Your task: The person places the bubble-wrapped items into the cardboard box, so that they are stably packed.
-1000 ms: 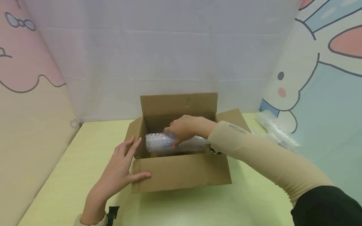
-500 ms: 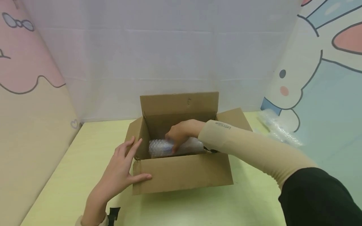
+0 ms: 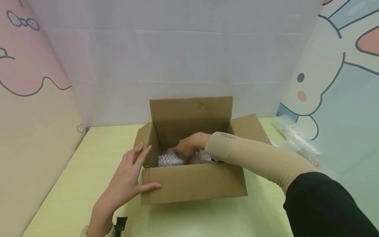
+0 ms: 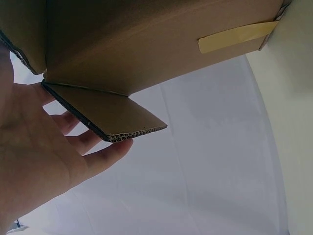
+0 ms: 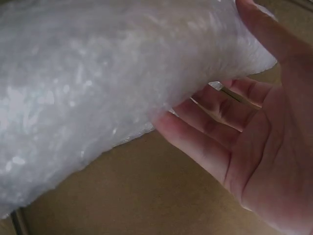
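1. While the right hand (image 3: 189, 146) lowers a bubble-wrapped bundle (image 3: 170, 158) into the cardboard box (image 3: 193, 184), the left hand (image 3: 128, 182) lies flat at the box's eight o'clock corner.
2. Straight fingers (image 4: 105, 152) press a flap (image 4: 115, 115).
3. Curled fingers (image 5: 195, 142) seemingly clasp the bundle; next comes letting go.

The box (image 3: 193, 182) is plain brown cardboard, matt and slightly fibrous, and the cut edge of its flap (image 4: 132, 134) shows the corrugated core. A strip of tan paper tape (image 4: 234, 36), smooth and dull, lies along one seam. The bundle (image 5: 107, 83) inside is clear bubble wrap, soft plastic with a cloudy sheen and a pebbled surface. More of this glossy plastic wrap (image 3: 296, 140) lies on the table (image 3: 88, 164), whose top is smooth, matt pale yellow. The sleeve (image 3: 254, 156) is beige stretch cloth, fine and matt.
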The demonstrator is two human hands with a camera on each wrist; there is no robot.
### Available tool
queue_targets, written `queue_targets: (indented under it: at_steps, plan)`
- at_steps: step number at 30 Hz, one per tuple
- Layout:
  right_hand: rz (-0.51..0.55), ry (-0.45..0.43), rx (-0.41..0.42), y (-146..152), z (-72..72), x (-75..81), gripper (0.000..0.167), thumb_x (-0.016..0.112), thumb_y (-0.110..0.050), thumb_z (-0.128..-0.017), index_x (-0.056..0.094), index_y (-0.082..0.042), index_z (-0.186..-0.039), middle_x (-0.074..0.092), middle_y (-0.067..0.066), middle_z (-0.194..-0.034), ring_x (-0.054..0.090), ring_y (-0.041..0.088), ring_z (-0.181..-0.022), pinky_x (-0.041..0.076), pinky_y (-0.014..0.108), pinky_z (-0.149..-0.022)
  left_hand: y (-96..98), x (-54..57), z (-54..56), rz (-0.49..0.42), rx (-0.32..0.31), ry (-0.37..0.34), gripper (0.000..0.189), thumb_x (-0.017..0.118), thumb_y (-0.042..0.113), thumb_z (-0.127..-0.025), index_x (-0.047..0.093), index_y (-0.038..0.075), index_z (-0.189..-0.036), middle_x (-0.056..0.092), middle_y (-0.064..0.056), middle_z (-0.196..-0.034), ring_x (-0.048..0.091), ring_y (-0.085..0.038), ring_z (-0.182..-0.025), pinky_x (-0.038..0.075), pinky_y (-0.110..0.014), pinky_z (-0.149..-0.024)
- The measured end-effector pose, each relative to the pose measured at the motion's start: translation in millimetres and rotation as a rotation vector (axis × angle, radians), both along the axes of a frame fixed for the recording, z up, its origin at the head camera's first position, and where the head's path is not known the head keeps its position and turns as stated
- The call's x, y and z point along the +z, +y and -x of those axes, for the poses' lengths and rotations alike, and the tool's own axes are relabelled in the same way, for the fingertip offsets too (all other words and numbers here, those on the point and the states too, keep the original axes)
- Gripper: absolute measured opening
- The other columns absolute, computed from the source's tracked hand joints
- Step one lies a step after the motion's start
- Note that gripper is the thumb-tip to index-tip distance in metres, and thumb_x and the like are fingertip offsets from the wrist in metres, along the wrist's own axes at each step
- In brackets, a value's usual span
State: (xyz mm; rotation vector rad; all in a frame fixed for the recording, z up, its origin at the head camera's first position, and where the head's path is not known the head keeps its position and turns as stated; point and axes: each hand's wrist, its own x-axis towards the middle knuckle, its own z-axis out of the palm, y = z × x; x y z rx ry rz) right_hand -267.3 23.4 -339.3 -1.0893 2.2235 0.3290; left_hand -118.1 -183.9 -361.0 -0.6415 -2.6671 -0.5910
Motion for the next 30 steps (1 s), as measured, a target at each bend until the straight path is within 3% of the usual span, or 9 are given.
queue_targets:
  at_steps: [8,12,16,19,25,30]
  plan:
    - [0.018,-0.009,-0.003,0.0,0.4,2.7,0.053,0.071,-0.041,-0.087,0.052,-0.015,-0.13,0.06,0.01,-0.124,0.064,0.022,-0.101,0.059,0.034,-0.059,-0.9,1.4,-0.4,0.003,-0.004,0.02,0.111,0.085,0.049,-0.063,0.032,0.008,-0.151,0.035,-0.027,-0.148,0.035,-0.043,-0.133,0.037,-0.058,-0.104]
    - [0.043,-0.01,-0.007,2.5,2.0,14.6,0.056,0.072,-0.042,-0.085,0.053,-0.015,-0.13,0.058,0.009,-0.13,0.063,0.021,-0.104,0.059,0.036,-0.069,-1.2,1.2,-0.9,0.002,-0.004,0.024,0.111,0.085,0.049,-0.063,0.032,0.008,-0.151,0.034,-0.027,-0.148,0.035,-0.042,-0.133,0.037,-0.058,-0.104]
    - [0.099,0.006,0.007,10.4,6.2,40.1,0.07,0.073,-0.044,-0.084,0.047,-0.011,-0.14,0.056,0.009,-0.137,0.059,0.022,-0.117,0.052,0.037,-0.096,-1.2,0.8,-0.8,0.005,-0.007,0.023,0.111,0.084,0.05,-0.063,0.032,0.008,-0.151,0.034,-0.027,-0.148,0.035,-0.042,-0.133,0.037,-0.058,-0.104]
    - [0.161,0.027,0.0,24.1,7.9,64.4,0.073,0.071,-0.044,-0.085,0.042,-0.011,-0.143,0.06,0.01,-0.131,0.058,0.022,-0.118,0.045,0.037,-0.104,-0.9,0.5,-0.6,0.007,-0.01,0.023,0.111,0.084,0.051,-0.064,0.031,0.008,-0.151,0.034,-0.027,-0.148,0.035,-0.042,-0.133,0.038,-0.058,-0.104]
    - [0.361,0.079,-0.068,75.0,-1.5,113.4,0.063,0.07,-0.041,-0.088,0.045,-0.014,-0.14,0.065,0.006,-0.115,0.062,0.017,-0.104,0.049,0.037,-0.095,-1.6,0.7,-1.2,0.002,0.011,-0.021,0.11,0.084,0.051,-0.065,0.03,0.01,-0.152,0.032,-0.026,-0.149,0.033,-0.042,-0.134,0.037,-0.06,-0.105]
    - [0.59,0.108,-0.19,137.7,-13.1,135.5,0.054,0.068,-0.031,-0.091,0.049,-0.01,-0.137,0.066,0.006,-0.113,0.063,0.02,-0.107,0.051,0.043,-0.094,-4.2,0.9,-3.4,-0.003,0.041,-0.066,0.11,0.084,0.051,-0.066,0.028,0.012,-0.153,0.03,-0.024,-0.152,0.031,-0.041,-0.136,0.036,-0.061,-0.106]
